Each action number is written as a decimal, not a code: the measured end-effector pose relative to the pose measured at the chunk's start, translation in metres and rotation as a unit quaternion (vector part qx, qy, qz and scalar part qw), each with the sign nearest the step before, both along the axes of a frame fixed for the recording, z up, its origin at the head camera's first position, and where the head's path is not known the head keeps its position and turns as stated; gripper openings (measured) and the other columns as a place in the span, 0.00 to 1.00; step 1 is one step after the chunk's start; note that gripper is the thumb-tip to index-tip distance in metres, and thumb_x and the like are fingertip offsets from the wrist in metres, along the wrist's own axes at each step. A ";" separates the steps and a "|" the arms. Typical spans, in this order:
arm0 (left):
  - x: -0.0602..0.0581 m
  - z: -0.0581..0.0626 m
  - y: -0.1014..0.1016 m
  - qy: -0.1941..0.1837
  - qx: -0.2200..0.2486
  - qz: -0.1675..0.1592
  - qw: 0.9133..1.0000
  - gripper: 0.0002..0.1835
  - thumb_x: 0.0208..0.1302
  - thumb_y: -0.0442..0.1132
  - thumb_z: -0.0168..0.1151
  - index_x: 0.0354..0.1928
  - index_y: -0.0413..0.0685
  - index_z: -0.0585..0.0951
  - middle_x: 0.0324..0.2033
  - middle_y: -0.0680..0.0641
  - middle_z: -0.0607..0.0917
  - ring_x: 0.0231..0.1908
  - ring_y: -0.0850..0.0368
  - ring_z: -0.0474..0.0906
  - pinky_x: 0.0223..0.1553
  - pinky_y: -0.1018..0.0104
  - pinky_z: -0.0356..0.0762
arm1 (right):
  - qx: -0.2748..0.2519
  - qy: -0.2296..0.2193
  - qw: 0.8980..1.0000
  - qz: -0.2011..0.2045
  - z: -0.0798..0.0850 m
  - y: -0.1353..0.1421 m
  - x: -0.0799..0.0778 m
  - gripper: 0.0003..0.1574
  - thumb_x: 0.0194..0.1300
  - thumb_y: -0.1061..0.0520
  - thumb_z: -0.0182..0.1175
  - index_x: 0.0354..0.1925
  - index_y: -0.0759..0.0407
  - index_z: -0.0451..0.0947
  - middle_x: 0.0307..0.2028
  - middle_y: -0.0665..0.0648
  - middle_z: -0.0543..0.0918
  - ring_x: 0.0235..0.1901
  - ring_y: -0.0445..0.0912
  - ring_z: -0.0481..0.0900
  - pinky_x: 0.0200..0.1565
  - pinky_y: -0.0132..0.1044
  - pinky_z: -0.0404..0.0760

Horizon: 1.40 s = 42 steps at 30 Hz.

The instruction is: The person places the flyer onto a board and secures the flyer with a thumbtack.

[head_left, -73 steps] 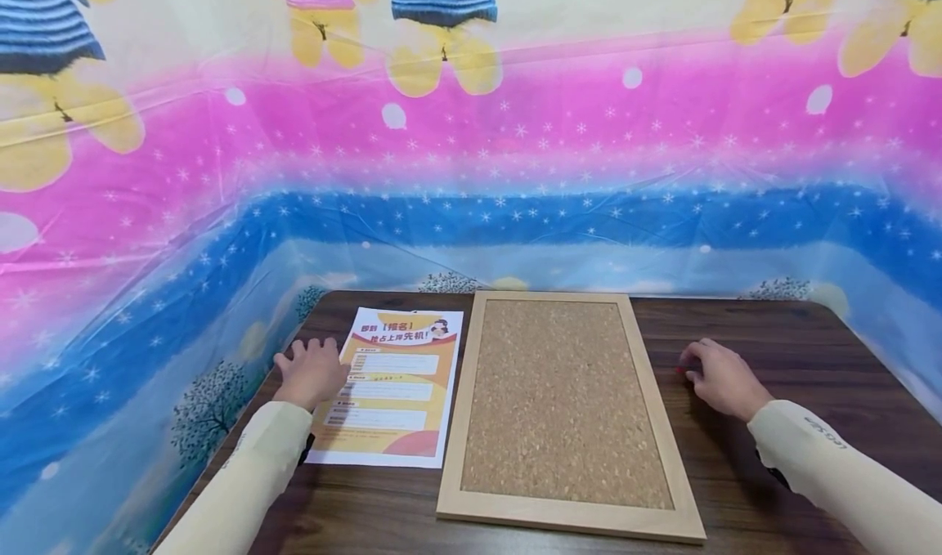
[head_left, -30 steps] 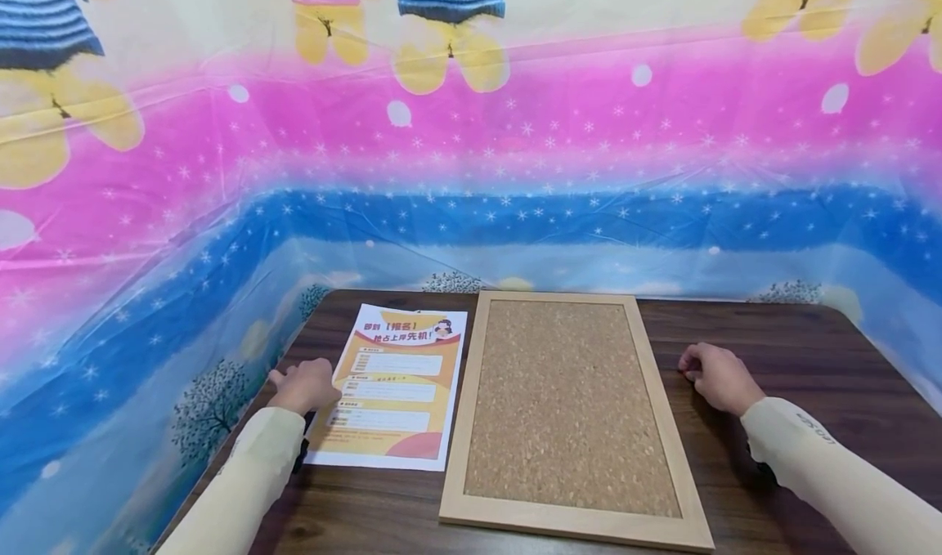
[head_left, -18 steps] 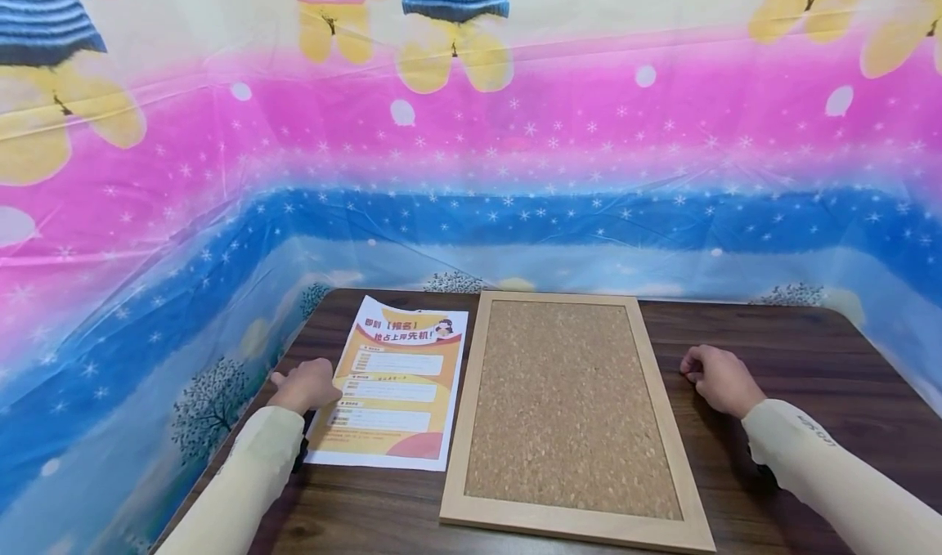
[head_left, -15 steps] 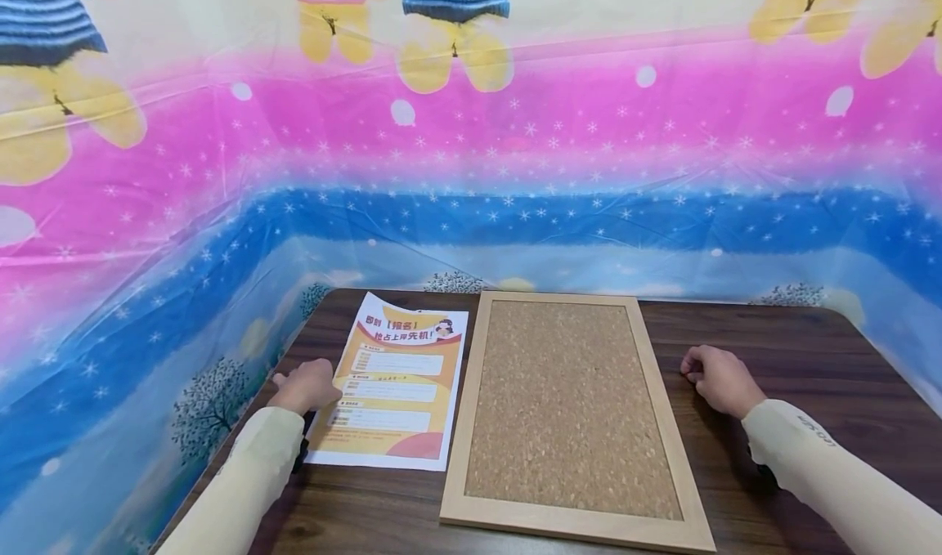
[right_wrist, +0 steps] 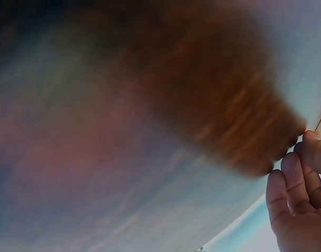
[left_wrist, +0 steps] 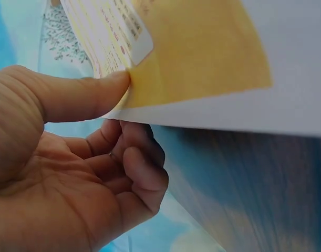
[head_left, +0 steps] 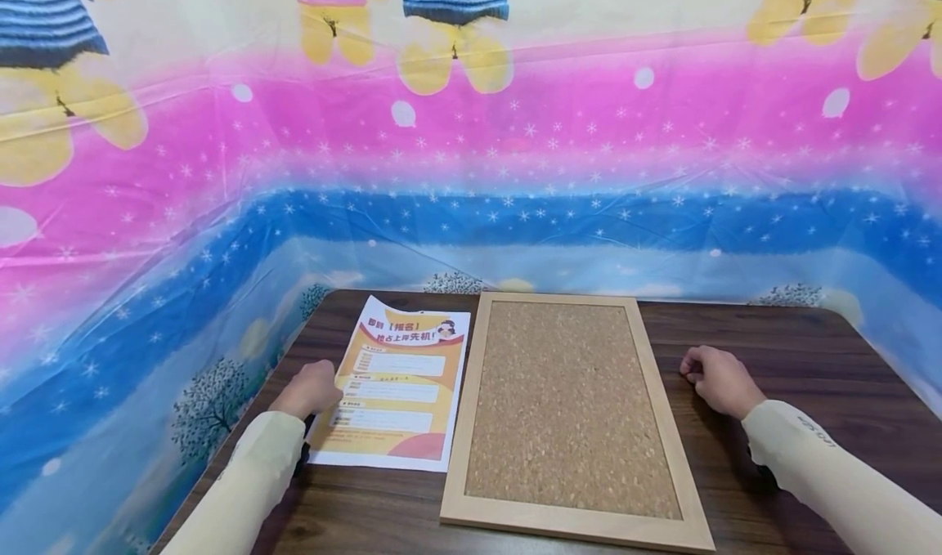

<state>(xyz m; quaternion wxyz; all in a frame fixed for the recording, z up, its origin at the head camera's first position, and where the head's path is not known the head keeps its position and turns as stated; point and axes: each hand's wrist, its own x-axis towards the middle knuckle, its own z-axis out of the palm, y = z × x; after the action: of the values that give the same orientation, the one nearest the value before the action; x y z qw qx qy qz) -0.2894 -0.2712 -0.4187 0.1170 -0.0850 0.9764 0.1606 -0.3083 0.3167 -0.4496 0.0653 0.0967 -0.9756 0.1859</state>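
A printed poster in yellow and orange, with Chinese lettering, lies left of a cork board in a pale wooden frame. My left hand pinches the poster's left edge. In the left wrist view its thumb presses on the printed face, and the curled fingers are underneath. The far left corner of the sheet curls up. Right of the board, my right hand is low over the table, thumb and forefinger together. A tiny red thing shows at those fingertips in the right wrist view; its kind is hidden.
The dark wood-grain table has its far edge against a patterned curtain in pink and blue. That curtain also runs along the left and right sides. The board's left frame edge sits close beside the poster.
My left hand has gone from spread fingers at the poster's edge to pinching it, and the sheet's far left corner has risen. My right hand has barely moved.
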 end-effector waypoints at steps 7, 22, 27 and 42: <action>-0.013 -0.008 -0.002 -0.010 -0.012 0.016 1.000 0.16 0.54 0.27 0.47 0.45 0.27 0.67 0.31 0.38 0.73 0.27 0.49 0.69 0.23 0.62 0.66 | 0.003 0.011 1.000 0.003 -0.001 0.002 -0.001 0.10 0.49 0.71 0.54 0.25 0.58 0.71 0.24 0.53 0.72 0.24 0.48 0.68 0.27 0.42 0.66; 0.000 0.012 0.002 0.052 -0.001 0.027 0.998 0.29 0.57 0.29 0.47 0.57 0.22 0.51 0.44 0.26 0.68 0.41 0.38 0.69 0.35 0.51 0.68 | -0.012 0.043 0.999 0.016 0.005 0.000 0.000 0.11 0.49 0.71 0.54 0.25 0.56 0.73 0.23 0.52 0.74 0.24 0.46 0.70 0.26 0.41 0.67; 0.003 0.017 0.002 0.070 0.015 0.034 0.997 0.26 0.57 0.29 0.47 0.56 0.23 0.53 0.41 0.28 0.70 0.36 0.42 0.71 0.30 0.54 0.69 | -0.021 0.037 0.999 0.015 0.008 -0.004 0.001 0.10 0.50 0.71 0.53 0.27 0.57 0.73 0.24 0.55 0.75 0.23 0.45 0.69 0.25 0.39 0.67; 0.007 0.031 -0.010 0.138 0.026 0.023 0.990 0.14 0.59 0.29 0.44 0.47 0.27 0.63 0.39 0.32 0.72 0.38 0.41 0.71 0.35 0.51 0.69 | -0.042 0.045 0.998 0.027 0.015 -0.010 0.005 0.09 0.53 0.70 0.53 0.32 0.58 0.74 0.27 0.55 0.77 0.22 0.44 0.70 0.22 0.36 0.67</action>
<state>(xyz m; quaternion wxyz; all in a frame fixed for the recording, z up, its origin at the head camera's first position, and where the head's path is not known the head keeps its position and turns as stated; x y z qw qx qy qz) -0.2827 -0.2812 -0.3877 -0.0208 -0.0811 0.9764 0.1992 -0.3037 0.3064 -0.4349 0.1084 0.1285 -0.9601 0.2236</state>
